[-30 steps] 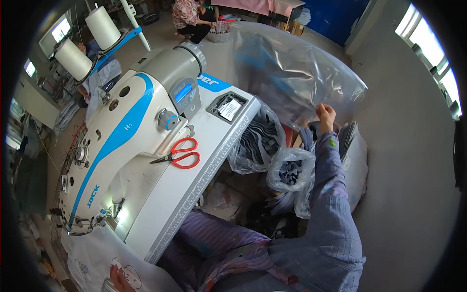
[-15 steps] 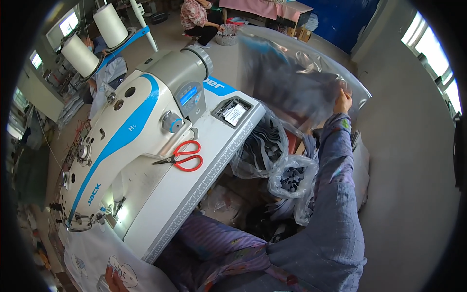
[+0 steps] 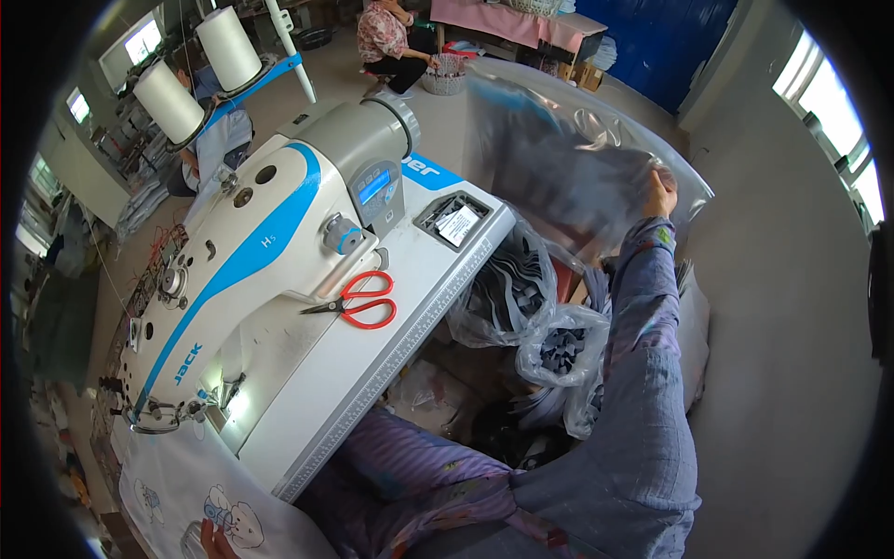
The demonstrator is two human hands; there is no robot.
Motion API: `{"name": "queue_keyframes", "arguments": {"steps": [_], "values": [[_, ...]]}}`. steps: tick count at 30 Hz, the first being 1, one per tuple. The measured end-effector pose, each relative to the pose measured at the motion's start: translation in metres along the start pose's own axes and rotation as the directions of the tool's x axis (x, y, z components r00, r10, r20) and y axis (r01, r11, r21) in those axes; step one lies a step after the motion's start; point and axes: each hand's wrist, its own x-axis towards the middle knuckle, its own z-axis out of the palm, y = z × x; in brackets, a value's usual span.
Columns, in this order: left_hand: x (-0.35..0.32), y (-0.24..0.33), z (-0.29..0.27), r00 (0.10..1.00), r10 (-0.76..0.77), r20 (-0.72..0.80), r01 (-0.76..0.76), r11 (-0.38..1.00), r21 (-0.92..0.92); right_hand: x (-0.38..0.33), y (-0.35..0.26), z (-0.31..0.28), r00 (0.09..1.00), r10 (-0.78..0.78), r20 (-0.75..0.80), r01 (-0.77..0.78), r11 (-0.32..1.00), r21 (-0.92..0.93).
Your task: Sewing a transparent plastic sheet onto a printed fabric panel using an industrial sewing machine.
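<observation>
My right hand [image 3: 660,194], at the end of an outstretched arm, is closed on the edge of a large clear plastic sheet [image 3: 559,163] standing beyond the sewing table. Low on the left, my left hand [image 3: 217,540] shows only its fingers, closed at a white cloth [image 3: 172,470] printed with cartoon animals. That cloth hangs over the near edge of the table, below the needle end of a white and blue sewing machine [image 3: 251,247]. Red-handled scissors [image 3: 370,300] lie on the table [image 3: 326,373] beside the machine.
Clear bags [image 3: 507,289] of grey strips and a smaller bag [image 3: 563,349] of dark pieces stand right of the table. Two white thread cones [image 3: 228,48] rise behind the machine. A person [image 3: 384,42] sits by a basket [image 3: 444,74]. A grey wall [image 3: 773,307] bounds the right.
The view has shifted slightly, so the machine and table sit a little farther right and lower. My right hand keeps hold of the plastic sheet; my left hand stays at the cloth.
</observation>
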Motion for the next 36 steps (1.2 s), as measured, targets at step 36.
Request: {"name": "queue_keyframes", "arguments": {"steps": [36], "values": [[-0.06, 0.25, 0.242, 0.25, 0.868, 0.428, 0.056, 0.429, -0.902, -0.242, -0.503, -0.323, 0.14, -0.712, 0.688, -0.203, 0.66, 0.724]]}}
